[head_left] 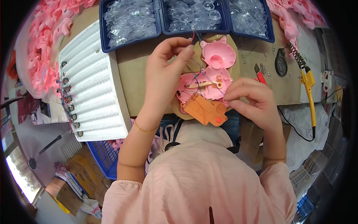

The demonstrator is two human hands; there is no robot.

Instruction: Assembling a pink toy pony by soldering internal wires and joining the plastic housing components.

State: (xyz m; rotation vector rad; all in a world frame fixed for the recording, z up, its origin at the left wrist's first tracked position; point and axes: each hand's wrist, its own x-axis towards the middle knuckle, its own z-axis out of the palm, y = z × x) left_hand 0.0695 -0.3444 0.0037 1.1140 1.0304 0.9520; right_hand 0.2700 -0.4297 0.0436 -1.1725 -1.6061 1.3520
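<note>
Pink toy shell (209, 76) between hands, long axis near-far; left hand (164, 71) pinching wires (194, 69), right hand (250, 99) pinching shell's right edge.

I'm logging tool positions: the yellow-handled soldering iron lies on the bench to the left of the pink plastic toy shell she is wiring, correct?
Not quite. The head view shows the yellow-handled soldering iron lying on the bench to the right of the pink plastic toy shell, beyond the right hand. The left hand holds thin wires at the shell.

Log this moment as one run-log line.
left hand: pinching wires | right hand: at pink shell edge | orange part: on shell | soldering iron: idle, right
</note>
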